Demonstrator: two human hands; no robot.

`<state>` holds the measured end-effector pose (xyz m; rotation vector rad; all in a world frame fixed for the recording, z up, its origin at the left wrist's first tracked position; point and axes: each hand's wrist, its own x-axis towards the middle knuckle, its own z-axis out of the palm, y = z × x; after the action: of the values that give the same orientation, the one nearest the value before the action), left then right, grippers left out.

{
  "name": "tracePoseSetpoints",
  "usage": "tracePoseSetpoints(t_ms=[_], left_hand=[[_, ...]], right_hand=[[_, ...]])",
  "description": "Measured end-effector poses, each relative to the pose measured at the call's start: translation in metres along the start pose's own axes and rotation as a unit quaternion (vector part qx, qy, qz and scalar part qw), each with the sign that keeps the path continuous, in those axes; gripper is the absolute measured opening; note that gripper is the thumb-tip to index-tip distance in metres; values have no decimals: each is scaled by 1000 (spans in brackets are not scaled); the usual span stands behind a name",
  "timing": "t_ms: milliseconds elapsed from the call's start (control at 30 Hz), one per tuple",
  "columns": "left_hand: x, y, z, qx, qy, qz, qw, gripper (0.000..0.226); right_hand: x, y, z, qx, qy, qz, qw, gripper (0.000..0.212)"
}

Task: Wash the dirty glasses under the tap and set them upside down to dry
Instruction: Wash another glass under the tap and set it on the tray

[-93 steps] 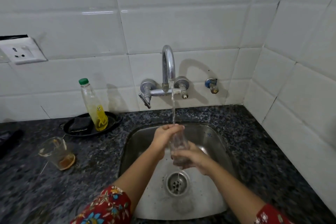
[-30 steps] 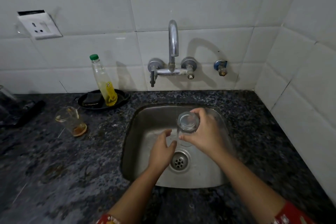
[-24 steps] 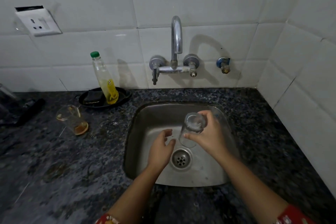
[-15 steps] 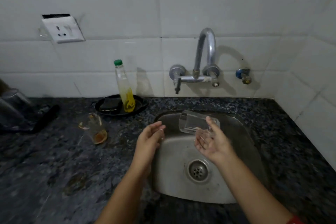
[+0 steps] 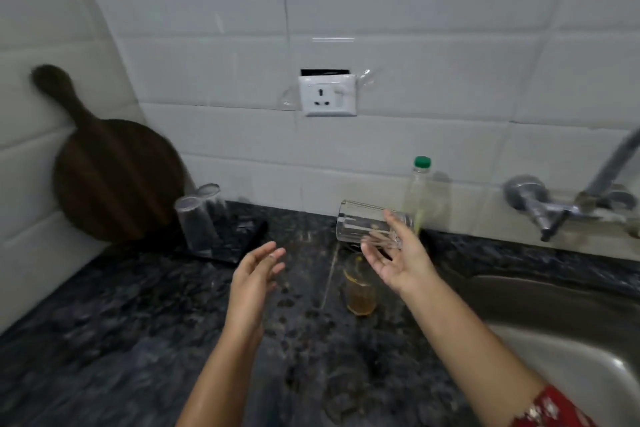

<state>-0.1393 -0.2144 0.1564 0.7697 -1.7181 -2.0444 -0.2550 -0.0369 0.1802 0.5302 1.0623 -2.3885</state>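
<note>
My right hand (image 5: 398, 258) holds a clear washed glass (image 5: 363, 225) lying sideways in the air above the dark counter, its mouth pointing left. My left hand (image 5: 258, 270) hovers open to the left of it, touching nothing. Below the held glass stands a dirty glass (image 5: 360, 289) with amber residue at its bottom. Two clear glasses (image 5: 201, 218) stand upside down on a black mat (image 5: 239, 241) at the back left. The tap (image 5: 561, 204) is at the right edge and no water runs from it.
A round dark wooden board (image 5: 110, 177) leans in the left corner. A green-capped soap bottle (image 5: 420, 191) stands at the wall behind the held glass. The steel sink (image 5: 554, 340) lies at lower right. A white socket (image 5: 327, 95) is on the tiles.
The water has stopped. My right hand has carried the glass out of the sink leftward over the counter. My left hand has let go and moved left too. The view has swung left.
</note>
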Motion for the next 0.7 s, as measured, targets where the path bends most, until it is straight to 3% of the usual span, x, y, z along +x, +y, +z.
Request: tracePoseSetpoints(t_ms=[200,300,367,500,700], left_hand=[[49,-2,-72,-33,52,-38,997,26],[71,-1,-92,-47,69,-39,996,24],[83,-1,-101,-52,76,-39,995,24],[101,-6,-114,-53,87,-43,994,26],[123,-20,-122,-50,98,-63,992,25]], right_hand=[[60,58,91,-116,-28,-12,993,27],[94,84,130,-187,-26,-54,981,58],[116,100,151,-252,-16,-101,962,65],[161,126,178,-428,-20,-210,879,70],[195,148,201,-610,-66,-276,739,76]])
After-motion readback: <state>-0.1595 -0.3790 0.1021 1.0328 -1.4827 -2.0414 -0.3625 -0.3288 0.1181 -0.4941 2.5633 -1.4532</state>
